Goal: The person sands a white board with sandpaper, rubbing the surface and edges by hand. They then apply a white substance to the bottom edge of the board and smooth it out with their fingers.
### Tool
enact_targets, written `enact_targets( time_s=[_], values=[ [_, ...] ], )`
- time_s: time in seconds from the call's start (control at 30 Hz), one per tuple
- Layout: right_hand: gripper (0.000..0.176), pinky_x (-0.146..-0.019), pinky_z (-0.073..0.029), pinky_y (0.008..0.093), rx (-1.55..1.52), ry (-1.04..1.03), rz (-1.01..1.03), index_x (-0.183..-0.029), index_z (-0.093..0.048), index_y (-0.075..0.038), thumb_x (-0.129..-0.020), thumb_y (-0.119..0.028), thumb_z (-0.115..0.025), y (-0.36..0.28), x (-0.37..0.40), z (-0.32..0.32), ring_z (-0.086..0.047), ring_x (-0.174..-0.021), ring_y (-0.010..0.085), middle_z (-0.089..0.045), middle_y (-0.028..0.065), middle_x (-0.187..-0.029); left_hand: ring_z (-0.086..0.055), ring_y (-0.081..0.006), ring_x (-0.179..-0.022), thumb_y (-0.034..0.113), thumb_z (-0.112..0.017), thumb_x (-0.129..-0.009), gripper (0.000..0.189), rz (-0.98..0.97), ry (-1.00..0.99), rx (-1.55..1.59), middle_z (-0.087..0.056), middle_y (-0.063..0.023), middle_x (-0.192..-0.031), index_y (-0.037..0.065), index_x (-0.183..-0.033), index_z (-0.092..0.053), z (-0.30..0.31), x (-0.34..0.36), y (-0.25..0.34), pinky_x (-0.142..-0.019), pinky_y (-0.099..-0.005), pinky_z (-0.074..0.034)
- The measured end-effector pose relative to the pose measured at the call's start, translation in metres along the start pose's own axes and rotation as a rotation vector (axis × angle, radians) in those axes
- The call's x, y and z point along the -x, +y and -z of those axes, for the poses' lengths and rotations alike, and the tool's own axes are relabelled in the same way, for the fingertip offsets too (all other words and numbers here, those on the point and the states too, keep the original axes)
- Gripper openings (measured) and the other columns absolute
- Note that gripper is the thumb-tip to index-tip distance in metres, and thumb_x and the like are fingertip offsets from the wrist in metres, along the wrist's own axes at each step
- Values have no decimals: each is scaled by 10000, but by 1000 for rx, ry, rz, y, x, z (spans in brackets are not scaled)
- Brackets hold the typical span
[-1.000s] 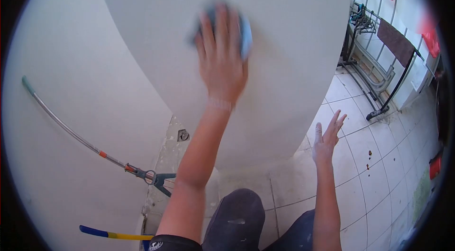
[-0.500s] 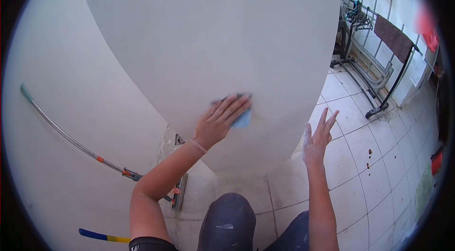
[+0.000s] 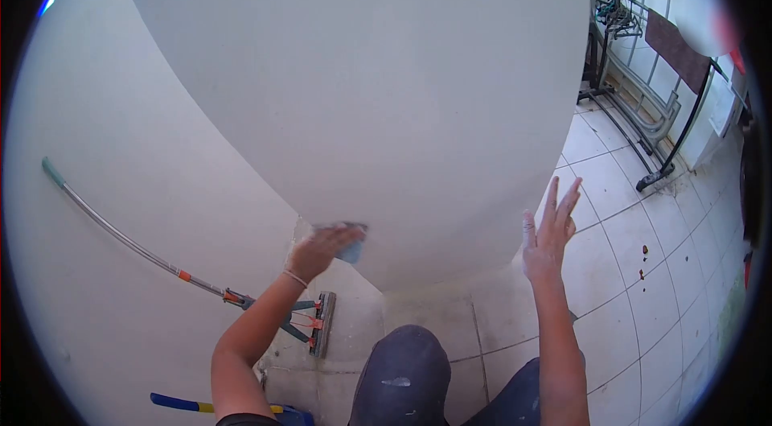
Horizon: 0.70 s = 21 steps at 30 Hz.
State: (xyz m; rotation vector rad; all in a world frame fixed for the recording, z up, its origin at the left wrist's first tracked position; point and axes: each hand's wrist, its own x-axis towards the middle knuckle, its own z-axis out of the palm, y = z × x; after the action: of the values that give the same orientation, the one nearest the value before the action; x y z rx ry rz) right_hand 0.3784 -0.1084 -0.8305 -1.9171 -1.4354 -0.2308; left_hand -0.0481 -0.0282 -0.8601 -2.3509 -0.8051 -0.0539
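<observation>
My left hand (image 3: pixel 323 249) presses a thin sheet (image 3: pixel 351 251), dark on one side and light blue on the other, flat against the lower left part of a pale grey wall (image 3: pixel 402 104). Its fingers are blurred and lie over the sheet. On the right, my right hand (image 3: pixel 551 233) is raised by the wall's right edge with its fingers spread and nothing in it. Whitish dust marks its thumb and fingers.
A sponge mop (image 3: pixel 145 238) leans on the left wall, its head (image 3: pixel 322 325) on the floor. Below is a blue and yellow handle (image 3: pixel 181 403). A metal rack (image 3: pixel 643 104) with a brown cloth (image 3: pixel 678 49) stands back right. My knee (image 3: pixel 406 370) is bottom centre.
My left hand has slid down and to the left along the wall with the sheet. My right hand stays raised near the wall's edge. The view has shifted slightly.
</observation>
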Motion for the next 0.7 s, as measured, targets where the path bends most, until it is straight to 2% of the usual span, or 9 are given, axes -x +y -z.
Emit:
enact_targets(
  time_s=[0.03,0.1,0.17,0.3,0.37,0.53,0.63,0.67,0.7],
  values=[
    [652,-1048,-242,550,-15,17,-17,-1516,-101,-141,-982,-347,-412,3,0,-2,-112,-1414,425,60,183,-1562,-468,-269,-1254,105,-536,-810,558,183,-48,179,-514,-55,-1354,158,-1362,-469,17,1,-7,-1083,-417,-335],
    [647,-1050,-233,555,-14,27,-34,-1517,-102,-151,-982,-342,-413,8,-2,-8,-107,-1416,423,60,176,-1564,-371,-388,-1319,125,-548,-810,584,399,218,-127,-449,-144,-1398,71,-1378,-423,44,-22,-13,-1092,-512,-287],
    [641,-1054,-223,557,-35,15,-40,-1517,-103,-157,-984,-344,-407,3,-1,-12,-103,-1417,423,62,173,-1565,-197,-490,-1373,124,-530,-811,672,626,406,-94,-294,-235,-1475,-19,-1424,-294,80,-72,-15,-1100,-582,-208],
    [632,-1061,-202,555,-108,-18,-39,-1517,-105,-156,-988,-359,-385,-8,0,-12,-100,-1417,426,69,175,-1564,-18,-482,-1406,169,-493,-848,756,836,847,-81,-52,-259,-1539,-73,-1459,-119,183,-158,-64,-1132,-557,-106],
    [632,-1060,-198,555,-132,-24,-1,-1516,-113,-150,-986,-366,-381,-12,0,-8,-100,-1417,428,72,178,-1564,-18,-487,-1404,162,-457,-862,726,964,1012,-22,-57,-255,-1540,-53,-1468,-121,222,-179,-92,-1135,-551,-85],
    [628,-1056,-200,551,-138,-44,-26,-1513,-134,-133,-980,-356,-381,-3,-5,-11,-101,-1417,429,59,187,-1564,-25,-507,-1394,144,-440,-857,711,886,889,3,-74,-266,-1534,-8,-1481,-137,167,-146,-61,-1130,-563,-92],
    [611,-1057,-199,536,-186,-32,-48,-1505,-170,-118,-982,-361,-371,-2,-2,-16,-107,-1421,413,41,193,-1564,-67,-611,-1332,141,-517,-788,708,882,634,105,-167,-325,-1482,-75,-1408,-253,26,-85,35,-1071,-661,-156],
    [605,-1058,-199,529,-205,-25,-44,-1502,-185,-112,-983,-365,-366,-2,-7,-16,-110,-1423,407,33,195,-1564,-20,-640,-1316,177,-563,-792,731,806,339,107,-134,-376,-1456,-98,-1384,-233,-25,-54,70,-1074,-679,-109],
    [597,-1059,-198,522,-242,-13,-14,-1496,-204,-103,-984,-371,-357,-3,-11,-14,-122,-1423,396,23,196,-1564,-26,-636,-1318,191,-577,-787,727,739,279,92,-144,-384,-1445,-96,-1370,-250,-41,-40,84,-1076,-677,-109]
  ],
)
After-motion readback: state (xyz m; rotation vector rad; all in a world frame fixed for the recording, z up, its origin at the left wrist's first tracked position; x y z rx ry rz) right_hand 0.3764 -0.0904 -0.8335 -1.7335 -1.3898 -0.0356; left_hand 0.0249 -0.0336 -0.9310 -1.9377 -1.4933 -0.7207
